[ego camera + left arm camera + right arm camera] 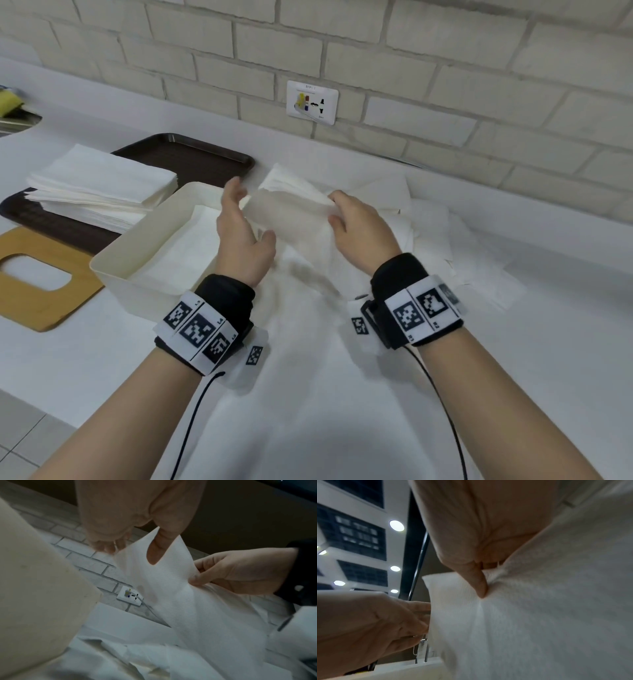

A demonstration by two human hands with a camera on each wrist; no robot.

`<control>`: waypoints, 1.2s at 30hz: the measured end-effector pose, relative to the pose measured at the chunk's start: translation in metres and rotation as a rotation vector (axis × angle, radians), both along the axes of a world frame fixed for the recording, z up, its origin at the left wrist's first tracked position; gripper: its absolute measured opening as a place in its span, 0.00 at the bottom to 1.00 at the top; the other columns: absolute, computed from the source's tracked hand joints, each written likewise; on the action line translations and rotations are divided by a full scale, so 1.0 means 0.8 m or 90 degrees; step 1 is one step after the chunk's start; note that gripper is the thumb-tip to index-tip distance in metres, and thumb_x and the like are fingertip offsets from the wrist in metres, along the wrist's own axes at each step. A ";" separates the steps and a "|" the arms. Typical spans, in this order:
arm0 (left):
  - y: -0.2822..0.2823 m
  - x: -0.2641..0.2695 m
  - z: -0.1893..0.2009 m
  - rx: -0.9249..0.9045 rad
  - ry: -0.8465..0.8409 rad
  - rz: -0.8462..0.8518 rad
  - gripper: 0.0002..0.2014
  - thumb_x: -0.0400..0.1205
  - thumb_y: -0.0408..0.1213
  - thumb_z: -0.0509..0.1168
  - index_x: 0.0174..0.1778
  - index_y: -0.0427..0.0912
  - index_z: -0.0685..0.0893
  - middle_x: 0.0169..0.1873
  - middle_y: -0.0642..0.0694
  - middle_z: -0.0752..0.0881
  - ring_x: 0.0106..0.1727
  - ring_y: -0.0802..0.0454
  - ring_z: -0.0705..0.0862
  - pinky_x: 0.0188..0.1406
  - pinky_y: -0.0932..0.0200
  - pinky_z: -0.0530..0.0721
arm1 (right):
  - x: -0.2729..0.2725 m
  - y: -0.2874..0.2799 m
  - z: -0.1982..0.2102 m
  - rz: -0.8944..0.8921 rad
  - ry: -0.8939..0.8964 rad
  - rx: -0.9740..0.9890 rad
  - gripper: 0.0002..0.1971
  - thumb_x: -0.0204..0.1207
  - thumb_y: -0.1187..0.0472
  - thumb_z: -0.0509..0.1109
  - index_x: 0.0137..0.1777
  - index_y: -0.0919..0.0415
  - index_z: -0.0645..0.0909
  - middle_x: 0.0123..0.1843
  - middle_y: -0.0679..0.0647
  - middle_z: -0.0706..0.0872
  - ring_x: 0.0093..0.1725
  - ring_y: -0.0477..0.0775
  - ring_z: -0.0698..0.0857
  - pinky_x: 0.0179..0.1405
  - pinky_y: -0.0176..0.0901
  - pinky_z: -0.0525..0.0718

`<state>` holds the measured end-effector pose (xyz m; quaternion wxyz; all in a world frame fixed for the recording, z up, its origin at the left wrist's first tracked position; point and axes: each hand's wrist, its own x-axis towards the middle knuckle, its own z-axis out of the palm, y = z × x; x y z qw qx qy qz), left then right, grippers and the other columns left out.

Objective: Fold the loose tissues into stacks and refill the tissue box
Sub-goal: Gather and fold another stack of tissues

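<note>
A single tissue (291, 212) hangs between both hands above the bench (513, 342) — its long axis running left to right. The right hand (359, 229) pinches one corner; the left hand (239, 233) pinches the other, and sits nearer the open tissue box (113, 270) — just to its left, partly filled.

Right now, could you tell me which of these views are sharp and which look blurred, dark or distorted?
Head view: evenly lit; the brick courses bow from the wide lens; the tissue between the left hand and right hand is motion-smeared. Left wrist view: dim and soft throughout. Right wrist view: ceiling lights glare, and the close tissue is soft.
</note>
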<state>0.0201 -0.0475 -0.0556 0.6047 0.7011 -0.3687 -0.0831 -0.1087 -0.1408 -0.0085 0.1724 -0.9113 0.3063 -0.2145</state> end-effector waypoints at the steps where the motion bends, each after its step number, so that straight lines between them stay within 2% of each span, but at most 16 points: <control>1: 0.001 -0.002 0.002 0.013 -0.005 -0.030 0.35 0.74 0.22 0.61 0.76 0.39 0.56 0.66 0.46 0.69 0.68 0.54 0.66 0.70 0.62 0.64 | -0.003 -0.001 0.005 -0.002 0.063 -0.038 0.15 0.81 0.68 0.55 0.65 0.60 0.72 0.61 0.55 0.81 0.59 0.58 0.78 0.51 0.49 0.78; 2: 0.002 -0.005 0.003 0.039 0.013 -0.057 0.31 0.76 0.21 0.60 0.74 0.38 0.59 0.63 0.47 0.70 0.66 0.54 0.69 0.64 0.67 0.66 | -0.006 0.000 0.008 -0.003 0.122 -0.073 0.16 0.81 0.69 0.55 0.66 0.60 0.71 0.62 0.55 0.80 0.60 0.58 0.77 0.48 0.47 0.75; 4: 0.004 -0.012 0.000 0.128 0.043 -0.075 0.22 0.79 0.20 0.56 0.69 0.33 0.65 0.56 0.44 0.75 0.60 0.50 0.74 0.42 0.79 0.69 | -0.008 0.006 0.009 0.000 0.214 -0.127 0.18 0.78 0.72 0.54 0.67 0.60 0.70 0.62 0.55 0.79 0.60 0.58 0.77 0.43 0.44 0.70; 5: 0.003 -0.015 -0.004 0.169 0.052 -0.061 0.18 0.80 0.21 0.55 0.67 0.31 0.68 0.53 0.42 0.76 0.56 0.48 0.76 0.31 0.78 0.68 | -0.008 0.011 0.007 0.004 0.246 -0.146 0.19 0.77 0.73 0.54 0.66 0.60 0.70 0.61 0.55 0.79 0.59 0.58 0.78 0.43 0.44 0.68; 7: 0.001 -0.019 -0.014 0.226 0.098 -0.038 0.18 0.80 0.22 0.54 0.67 0.31 0.69 0.48 0.41 0.77 0.50 0.46 0.74 0.26 0.69 0.67 | -0.006 0.020 -0.004 0.016 0.297 -0.168 0.20 0.75 0.75 0.53 0.66 0.62 0.70 0.59 0.56 0.79 0.58 0.59 0.78 0.42 0.45 0.68; 10: -0.001 -0.019 -0.031 0.289 0.183 -0.037 0.20 0.81 0.23 0.54 0.69 0.32 0.64 0.43 0.45 0.74 0.47 0.47 0.72 0.33 0.62 0.70 | -0.001 0.031 -0.032 0.040 0.371 -0.150 0.21 0.75 0.74 0.54 0.68 0.62 0.68 0.61 0.57 0.79 0.59 0.60 0.79 0.42 0.46 0.68; 14: -0.004 -0.018 -0.040 0.303 0.228 -0.018 0.21 0.80 0.24 0.56 0.70 0.34 0.66 0.53 0.40 0.75 0.57 0.41 0.76 0.53 0.54 0.75 | 0.000 0.032 -0.043 0.045 0.392 -0.115 0.23 0.74 0.75 0.56 0.69 0.61 0.66 0.60 0.57 0.79 0.56 0.60 0.80 0.41 0.46 0.65; 17: -0.009 -0.015 -0.039 0.182 0.338 -0.009 0.18 0.79 0.22 0.58 0.63 0.39 0.68 0.49 0.42 0.76 0.55 0.42 0.77 0.56 0.51 0.76 | 0.000 0.028 -0.032 0.048 0.348 -0.126 0.23 0.73 0.76 0.55 0.68 0.61 0.67 0.59 0.56 0.79 0.55 0.60 0.80 0.40 0.45 0.64; 20: -0.010 -0.012 -0.036 0.088 0.413 -0.003 0.14 0.79 0.24 0.60 0.58 0.40 0.69 0.49 0.42 0.79 0.53 0.43 0.79 0.57 0.49 0.78 | -0.001 0.026 -0.025 0.042 0.327 -0.111 0.22 0.73 0.76 0.54 0.66 0.60 0.68 0.54 0.55 0.79 0.46 0.58 0.75 0.39 0.44 0.64; 23: -0.009 -0.013 -0.034 0.116 0.369 -0.039 0.09 0.82 0.31 0.57 0.58 0.39 0.74 0.53 0.39 0.80 0.57 0.41 0.79 0.62 0.46 0.76 | -0.004 0.022 -0.026 0.036 0.320 -0.063 0.19 0.73 0.76 0.54 0.63 0.61 0.69 0.45 0.53 0.73 0.42 0.56 0.72 0.33 0.42 0.63; 25: -0.008 -0.014 -0.032 0.126 0.337 -0.058 0.09 0.84 0.32 0.54 0.58 0.40 0.73 0.50 0.43 0.80 0.52 0.45 0.79 0.52 0.53 0.78 | -0.004 0.019 -0.027 0.025 0.307 -0.030 0.19 0.74 0.74 0.54 0.63 0.61 0.68 0.44 0.51 0.72 0.42 0.56 0.73 0.30 0.42 0.64; 27: -0.009 -0.019 -0.028 0.131 0.301 -0.079 0.07 0.83 0.31 0.52 0.56 0.40 0.70 0.45 0.47 0.77 0.45 0.52 0.77 0.40 0.62 0.75 | -0.003 0.020 -0.030 0.014 0.306 -0.001 0.17 0.74 0.73 0.53 0.62 0.62 0.68 0.39 0.50 0.71 0.40 0.57 0.73 0.27 0.41 0.63; 28: -0.010 -0.020 -0.026 0.140 0.283 -0.088 0.07 0.81 0.32 0.54 0.55 0.40 0.68 0.46 0.46 0.76 0.46 0.51 0.77 0.40 0.61 0.75 | -0.002 0.020 -0.032 0.013 0.311 0.011 0.16 0.74 0.73 0.53 0.61 0.62 0.68 0.36 0.49 0.69 0.40 0.57 0.72 0.26 0.40 0.62; 31: -0.011 -0.022 -0.024 0.221 0.224 -0.097 0.14 0.73 0.34 0.57 0.53 0.42 0.65 0.51 0.43 0.74 0.57 0.41 0.76 0.57 0.48 0.77 | 0.001 0.023 -0.040 0.023 0.328 0.013 0.15 0.75 0.73 0.54 0.61 0.62 0.68 0.40 0.50 0.72 0.40 0.57 0.73 0.25 0.40 0.61; 34: -0.011 -0.017 -0.030 0.247 0.223 -0.065 0.13 0.78 0.25 0.56 0.54 0.41 0.62 0.53 0.42 0.73 0.62 0.38 0.75 0.61 0.46 0.76 | 0.000 0.022 -0.039 0.024 0.304 0.004 0.17 0.76 0.73 0.54 0.63 0.61 0.68 0.46 0.52 0.74 0.42 0.57 0.73 0.32 0.42 0.66; 36: -0.009 -0.015 -0.028 0.192 0.255 -0.039 0.17 0.79 0.31 0.61 0.62 0.38 0.65 0.59 0.41 0.76 0.64 0.40 0.77 0.65 0.45 0.76 | -0.001 0.018 -0.033 0.003 0.229 0.044 0.17 0.76 0.72 0.54 0.64 0.61 0.67 0.44 0.51 0.73 0.42 0.58 0.75 0.37 0.44 0.70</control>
